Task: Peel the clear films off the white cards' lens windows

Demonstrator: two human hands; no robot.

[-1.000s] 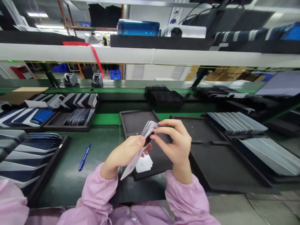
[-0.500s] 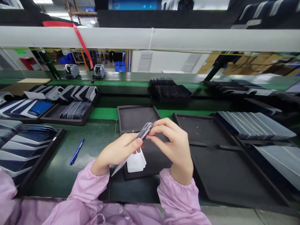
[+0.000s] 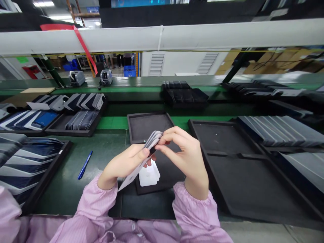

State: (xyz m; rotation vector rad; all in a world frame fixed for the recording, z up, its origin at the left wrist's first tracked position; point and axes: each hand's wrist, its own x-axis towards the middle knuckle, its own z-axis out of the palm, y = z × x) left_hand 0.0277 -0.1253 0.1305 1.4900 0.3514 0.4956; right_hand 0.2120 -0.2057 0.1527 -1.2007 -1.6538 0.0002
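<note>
My left hand (image 3: 124,165) is closed around a stack of thin grey-white cards (image 3: 141,157), held edge-up above a small black tray (image 3: 148,126). My right hand (image 3: 183,155) pinches the top edge of the same stack with thumb and fingers. A few white cards (image 3: 149,175) lie in a small pile on the tray just below my hands. Both arms wear pink sleeves.
A blue pen (image 3: 84,164) lies on the green bench at left. Black trays of striped blue-white sheets (image 3: 27,162) stand at far left, a large black tray (image 3: 240,165) at right, with grey sheets (image 3: 280,130) beyond it. Two tape dispensers (image 3: 105,77) sit on the far shelf.
The view has tilted slightly downward. My hands keep the stack in the same place, and my right fingers have shifted a little along its top edge.
</note>
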